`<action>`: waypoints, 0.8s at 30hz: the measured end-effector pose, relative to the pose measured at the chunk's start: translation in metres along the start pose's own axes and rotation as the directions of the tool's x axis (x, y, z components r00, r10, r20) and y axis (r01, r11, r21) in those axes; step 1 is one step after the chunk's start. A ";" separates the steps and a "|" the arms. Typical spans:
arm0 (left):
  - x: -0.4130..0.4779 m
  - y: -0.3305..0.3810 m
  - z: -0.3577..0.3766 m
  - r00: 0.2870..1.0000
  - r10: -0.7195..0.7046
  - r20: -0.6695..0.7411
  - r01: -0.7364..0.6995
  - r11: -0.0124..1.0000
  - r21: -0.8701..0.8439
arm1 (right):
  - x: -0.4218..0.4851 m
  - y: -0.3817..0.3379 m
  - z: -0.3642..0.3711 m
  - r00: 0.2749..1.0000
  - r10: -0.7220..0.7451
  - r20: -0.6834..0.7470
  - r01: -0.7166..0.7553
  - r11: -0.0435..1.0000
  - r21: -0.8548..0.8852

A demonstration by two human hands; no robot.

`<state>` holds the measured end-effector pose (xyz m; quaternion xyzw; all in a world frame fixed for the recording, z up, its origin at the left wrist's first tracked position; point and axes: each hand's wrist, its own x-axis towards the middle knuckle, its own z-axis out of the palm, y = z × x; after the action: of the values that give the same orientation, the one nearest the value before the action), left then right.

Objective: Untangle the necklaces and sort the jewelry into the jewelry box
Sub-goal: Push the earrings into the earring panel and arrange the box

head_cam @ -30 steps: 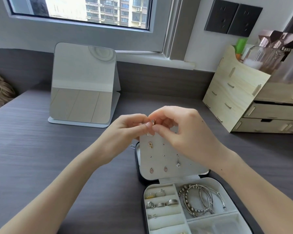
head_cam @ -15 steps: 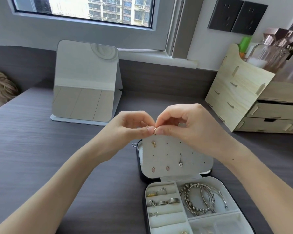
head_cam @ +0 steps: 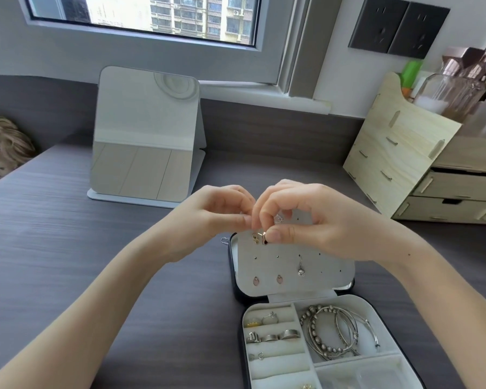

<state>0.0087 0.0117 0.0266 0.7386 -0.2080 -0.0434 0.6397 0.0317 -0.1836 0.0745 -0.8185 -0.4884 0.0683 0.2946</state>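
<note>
Within the last second both hands descend to the top edge of the matte, perforated earring panel (head_cam: 292,265) of the open jewelry box (head_cam: 278,369), which suggests the seating step is imminent. The right hand (head_cam: 320,220) pinches a small, glossy gold earring (head_cam: 264,237) touching the panel. The left hand (head_cam: 208,217) curls its fingertips against the earring, and I cannot tell whether it grips.

Open jewelry box (head_cam: 328,279) w/ sm. gold earring (head_cam: 264,237) at lid panel's top-left.

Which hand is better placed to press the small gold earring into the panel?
Likely the right hand: its thumb and finger pinch the earring at the panel; the left hand sits just beside.
</note>
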 end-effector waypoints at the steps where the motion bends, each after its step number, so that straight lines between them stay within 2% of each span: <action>1: -0.001 0.001 0.000 1.000 0.012 -0.001 -0.012 1.000 0.010 | 0.000 -0.002 -0.001 1.000 -0.004 0.013 0.004 1.000 0.008; 5: -0.001 0.002 -0.001 0.999 0.023 -0.044 -0.023 1.000 0.001 | -0.007 -0.003 0.002 0.998 -0.027 -0.064 0.026 0.999 -0.020; 7: 0.000 0.001 -0.003 0.998 0.005 -0.063 -0.006 1.000 -0.019 | -0.014 0.001 0.011 0.985 -0.058 -0.163 0.035 0.990 -0.136; 10: 0.000 0.002 -0.006 0.999 -0.040 -0.011 0.039 0.998 -0.046 | -0.026 0.009 0.030 0.949 -0.100 -0.300 -0.021 0.927 -0.375; 12: -0.001 0.003 -0.008 0.997 -0.074 0.031 0.076 0.993 -0.087 | -0.030 0.012 0.040 0.928 -0.117 -0.353 -0.053 0.897 -0.438; 16: 0.000 0.003 -0.009 0.993 -0.102 0.056 0.110 0.978 -0.177 | -0.028 0.017 0.051 0.902 -0.137 -0.410 -0.076 0.883 -0.462; 24: 0.000 0.005 -0.011 0.993 -0.112 0.027 0.115 0.971 -0.212 | -0.023 0.012 0.053 0.901 -0.094 -0.423 -0.114 0.891 -0.440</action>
<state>0.0108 0.0212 0.0329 0.6762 -0.1643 -0.1076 0.7100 0.0083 -0.1851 0.0208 -0.8614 -0.4085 -0.2299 0.1955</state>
